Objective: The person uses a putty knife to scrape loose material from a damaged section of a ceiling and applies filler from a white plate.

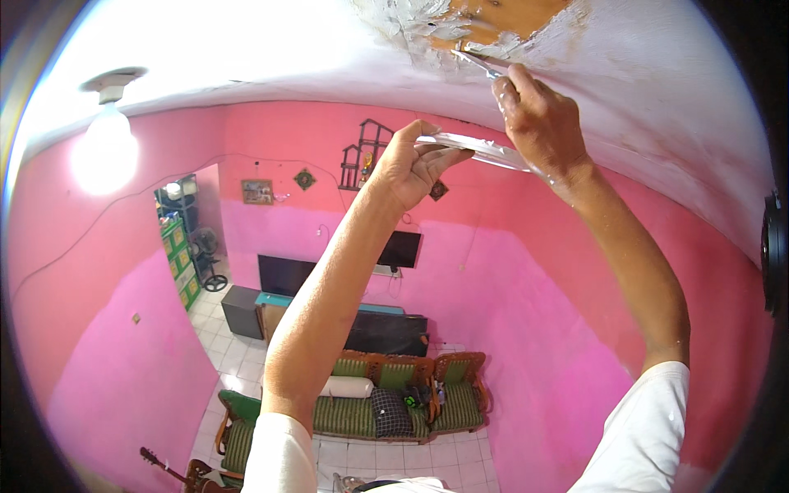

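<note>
Both my arms reach up toward the white ceiling [641, 74]. My right hand [540, 119] is closed around a putty knife [475, 62], its blade at the near edge of a bare brown patch [509, 18] overhead. Rough white filler [403, 23] is smeared around that patch, thickest on its left side. Lower and to the left, my left hand [411, 168] grips a thin, white, plate-like disc [493, 151] by its edge, thumb above and fingers beneath. Some white paste sits on the disc. White specks dot my right hand and forearm.
A lit bulb [107, 152] hangs from the ceiling at left. Far below are a green-striped wooden sofa [345, 416], a matching armchair [460, 394], a dark television [285, 274] and a guitar [197, 476]. A black wall shelf [352, 168] hangs on the pink wall.
</note>
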`<action>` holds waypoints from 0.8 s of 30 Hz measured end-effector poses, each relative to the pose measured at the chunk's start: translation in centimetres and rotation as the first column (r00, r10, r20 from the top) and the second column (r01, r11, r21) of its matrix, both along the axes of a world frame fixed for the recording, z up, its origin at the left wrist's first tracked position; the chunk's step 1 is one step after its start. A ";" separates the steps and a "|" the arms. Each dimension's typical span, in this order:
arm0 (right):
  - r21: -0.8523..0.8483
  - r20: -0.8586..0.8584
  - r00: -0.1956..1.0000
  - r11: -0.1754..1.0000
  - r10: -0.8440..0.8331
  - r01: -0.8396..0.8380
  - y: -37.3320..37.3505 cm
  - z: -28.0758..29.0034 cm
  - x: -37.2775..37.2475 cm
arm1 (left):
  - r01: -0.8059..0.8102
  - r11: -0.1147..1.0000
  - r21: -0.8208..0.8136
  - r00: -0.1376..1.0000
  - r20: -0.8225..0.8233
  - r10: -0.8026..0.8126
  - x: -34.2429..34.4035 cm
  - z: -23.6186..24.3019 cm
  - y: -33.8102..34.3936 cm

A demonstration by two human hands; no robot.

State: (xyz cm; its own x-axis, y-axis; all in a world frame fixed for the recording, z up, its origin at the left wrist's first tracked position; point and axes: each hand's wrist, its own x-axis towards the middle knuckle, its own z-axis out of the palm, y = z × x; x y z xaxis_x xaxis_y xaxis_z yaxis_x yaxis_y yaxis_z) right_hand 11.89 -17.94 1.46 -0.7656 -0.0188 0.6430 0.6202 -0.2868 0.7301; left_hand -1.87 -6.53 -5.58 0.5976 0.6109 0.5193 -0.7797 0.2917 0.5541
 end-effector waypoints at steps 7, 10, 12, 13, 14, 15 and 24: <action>0.031 -0.103 0.990 0.995 0.099 -0.096 -7.3 -0.6 -0.8 | -0.026 1.000 -0.011 1.000 -0.005 0.026 -0.1 -1.6 0.6; 0.128 -0.056 0.977 0.971 0.208 -0.200 -9.8 -3.2 -0.2 | 0.050 0.996 -0.073 0.999 0.023 -0.048 -0.4 -2.6 0.8; 0.248 -0.152 0.930 0.924 0.334 -0.291 -10.7 -5.3 0.3 | 0.033 0.998 -0.059 0.999 0.018 -0.032 -1.6 -3.9 0.5; 0.307 -0.221 0.898 0.901 0.382 -0.307 -10.4 -6.7 0.7 | 0.016 0.999 -0.051 1.000 0.018 -0.015 -2.2 -4.6 0.5; 0.308 -0.385 0.845 0.914 0.373 -0.263 -10.0 -8.6 0.9 | -0.050 0.990 -0.134 0.999 0.009 0.052 -2.8 -5.8 0.8; 0.284 -0.524 0.719 0.890 0.457 -0.358 -9.1 -10.4 2.0 | -0.051 0.991 -0.126 0.999 0.002 0.052 -3.4 -7.1 0.9; 0.659 -0.746 -0.653 0.006 0.128 -0.752 0.5 -21.4 2.1 | -0.318 0.942 -0.110 0.943 -0.140 0.302 -10.0 -22.4 0.8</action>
